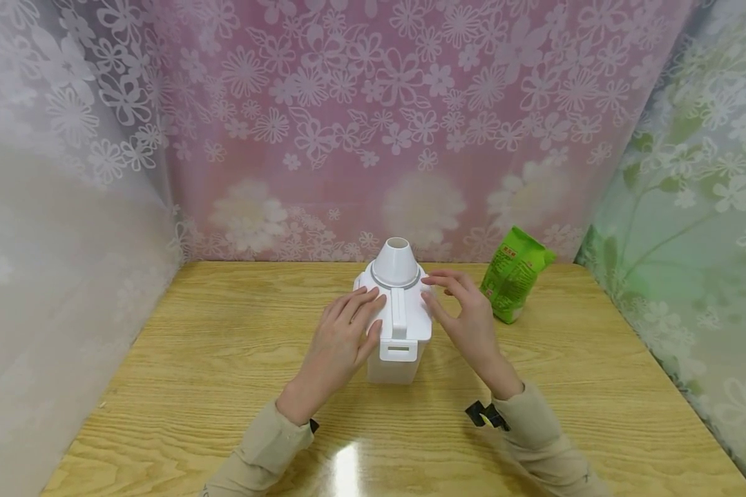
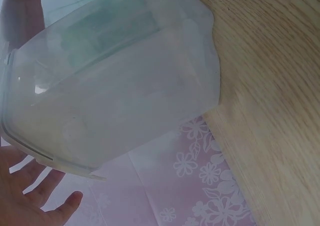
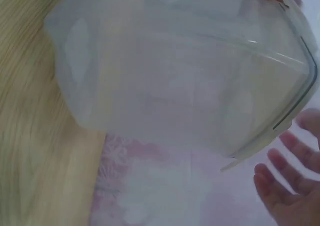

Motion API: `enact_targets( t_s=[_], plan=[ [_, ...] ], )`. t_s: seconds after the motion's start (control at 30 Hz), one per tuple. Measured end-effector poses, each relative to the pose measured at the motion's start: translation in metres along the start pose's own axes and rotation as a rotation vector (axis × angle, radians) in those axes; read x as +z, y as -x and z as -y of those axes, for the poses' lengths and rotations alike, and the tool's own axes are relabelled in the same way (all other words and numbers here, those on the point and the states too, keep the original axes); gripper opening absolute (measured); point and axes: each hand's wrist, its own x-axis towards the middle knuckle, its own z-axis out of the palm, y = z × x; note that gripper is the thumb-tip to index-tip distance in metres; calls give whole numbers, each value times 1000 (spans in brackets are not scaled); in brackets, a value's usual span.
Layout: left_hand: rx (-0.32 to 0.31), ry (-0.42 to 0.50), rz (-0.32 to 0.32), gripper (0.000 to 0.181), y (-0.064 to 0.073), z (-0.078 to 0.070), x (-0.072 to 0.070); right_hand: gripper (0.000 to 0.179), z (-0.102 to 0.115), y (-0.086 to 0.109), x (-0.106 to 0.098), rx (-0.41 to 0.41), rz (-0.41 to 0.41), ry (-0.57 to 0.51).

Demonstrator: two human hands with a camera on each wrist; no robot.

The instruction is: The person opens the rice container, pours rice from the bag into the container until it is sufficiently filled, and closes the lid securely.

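A translucent plastic container stands upright on the table, closed by a white lid. On the lid are a white cone-shaped spout with an open top and a narrow strap-like handle running toward the front. My left hand lies over the lid's left side, fingers extended. At the right edge, my right hand has its fingers loosely bent and fingertips beside the lid. Both wrist views show the see-through container wall, with nothing visible inside it; the right wrist view shows spread fingers under the rim.
A green printed bag stands on the wood-grain table, behind and right of the container. Flowered curtains hang along the back and both sides. Black bands show at the sleeves.
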Motion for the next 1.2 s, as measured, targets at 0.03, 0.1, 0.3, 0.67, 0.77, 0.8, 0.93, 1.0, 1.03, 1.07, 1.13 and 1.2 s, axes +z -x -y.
enact_targets(
  t_s=[0.03,0.1,0.3,0.67,0.77,0.8,0.93,1.0,1.03,1.07,1.13,1.2],
  plan=[
    [0,0,1,50,0,0,0,22,0,1,0,-63,-16,31],
    [0,2,0,49,0,0,0,17,0,4,1,-188,-39,83],
    [2,-2,-6,50,0,-1,0,32,-3,11,1,-391,-55,183],
    [14,-19,-14,45,0,-1,-1,37,-6,11,1,-427,-33,193],
    [1,-13,-4,41,0,-1,-2,37,-5,10,1,-429,-27,190],
    [-6,-8,-1,40,-1,-1,-3,37,-5,10,1,-428,-25,190],
    [-40,9,3,35,-4,-3,-4,36,-5,10,2,-421,-21,194],
    [-55,-8,-11,33,-7,-6,-6,36,-5,10,2,-418,-22,196],
    [-63,-23,-23,34,-9,-9,-6,35,-5,10,2,-418,-24,197],
    [-70,-45,-43,34,-11,-11,-7,34,-5,10,2,-417,-26,198],
    [-84,-109,-90,37,-17,-17,-8,33,-5,10,2,-419,-32,198],
    [-98,-182,-140,39,-22,-23,-9,33,-5,10,2,-420,-34,199]
  ],
)
